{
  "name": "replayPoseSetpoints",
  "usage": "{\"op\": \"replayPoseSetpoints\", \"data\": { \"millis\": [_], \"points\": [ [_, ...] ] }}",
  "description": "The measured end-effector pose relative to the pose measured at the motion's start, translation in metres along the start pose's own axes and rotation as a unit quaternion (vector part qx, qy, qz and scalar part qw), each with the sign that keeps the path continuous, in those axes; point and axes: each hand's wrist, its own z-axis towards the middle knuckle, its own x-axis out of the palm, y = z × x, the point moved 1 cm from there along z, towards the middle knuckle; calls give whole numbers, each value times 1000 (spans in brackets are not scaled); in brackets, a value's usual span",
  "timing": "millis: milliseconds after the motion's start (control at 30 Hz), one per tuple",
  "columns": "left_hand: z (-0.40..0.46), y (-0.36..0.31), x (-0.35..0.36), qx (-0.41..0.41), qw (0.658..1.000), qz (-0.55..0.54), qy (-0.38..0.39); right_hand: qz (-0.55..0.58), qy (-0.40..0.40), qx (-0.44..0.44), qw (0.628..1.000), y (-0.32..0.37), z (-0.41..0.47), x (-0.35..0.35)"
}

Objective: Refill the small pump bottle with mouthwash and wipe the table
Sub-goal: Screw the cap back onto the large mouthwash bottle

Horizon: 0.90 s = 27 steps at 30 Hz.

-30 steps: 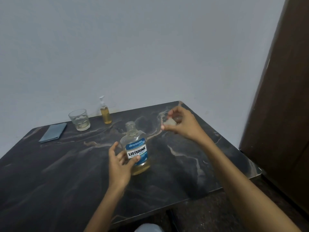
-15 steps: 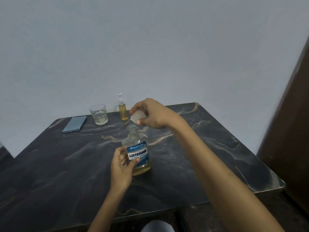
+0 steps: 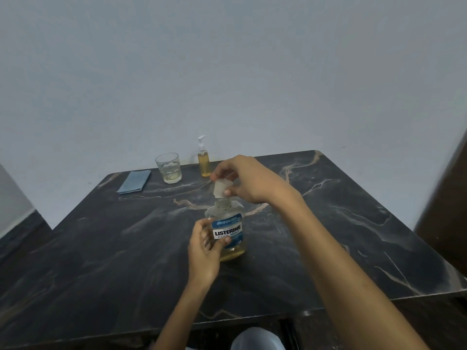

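Mouthwash refill, late stage by the look of it: right hand (image 3: 249,180) is pinching the clear cap (image 3: 222,189) between thumb and fingertips, holding it right at the neck of the Listerine bottle (image 3: 227,232); whether it's touching the neck yet can't be told. Left hand (image 3: 206,248) is curling round the bottle's left side, thumb across the label, steadying it upright on the dark marble tabletop (image 3: 341,223).

Bottle is showing only a shallow layer of yellow liquid at the bottom. Behind the bottle, near the wall, the pump bottle (image 3: 203,160) is standing upright w/ pump head on and amber liquid most of the way up, so the pour is prob. done. Just left of the pump bottle, a glass (image 3: 168,168) is holding a little pale liquid. Further left of that, a blue cloth (image 3: 134,181) is lying folded and flat.

Judgement: refill likely finished, capping in hand; wiping the tabletop not yet begun, cloth untouched. No spill is making itself out on the veined surface, though one would be hard to spot there.
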Motion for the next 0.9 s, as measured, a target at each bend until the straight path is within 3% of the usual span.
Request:
{"op": "replayPoseSetpoints", "data": {
  "millis": [467,633,800,900],
  "points": [
    [3,5,-7,15,998,42,47,-68,21,-9,997,3,6,1],
    [3,6,-8,22,998,43,50,-138,-37,25,989,4,9,3],
    [4,7,-8,26,997,44,50,-282,-84,45,954,7,10,13],
    [4,8,-9,26,997,45,56,-237,-111,54,964,7,8,5]
  ]
}}
